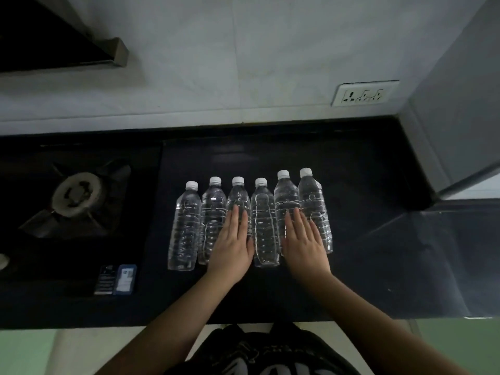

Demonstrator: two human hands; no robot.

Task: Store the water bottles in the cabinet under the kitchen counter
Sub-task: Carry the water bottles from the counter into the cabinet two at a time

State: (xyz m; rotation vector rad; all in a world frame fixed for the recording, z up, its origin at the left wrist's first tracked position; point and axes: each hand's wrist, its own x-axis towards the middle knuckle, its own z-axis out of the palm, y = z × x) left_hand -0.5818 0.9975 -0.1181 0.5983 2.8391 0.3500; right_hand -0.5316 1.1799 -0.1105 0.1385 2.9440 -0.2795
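Several clear water bottles with white caps stand upright in a row on the black kitchen counter (351, 185), from the leftmost bottle (185, 226) to the rightmost bottle (313, 201). My left hand (234, 244) lies flat with straight fingers against the third bottle (238, 196) from the left. My right hand (304, 242) lies flat in front of the two bottles at the right end of the row. A bottle (263, 226) stands between my hands. Neither hand grips anything. The cabinet under the counter is out of view.
A gas hob with a burner (77, 194) sits on the counter's left part, with a sticker (116, 280) at its front. A wall socket (364, 94) is at the back right. A grey wall corner (446, 131) juts in on the right.
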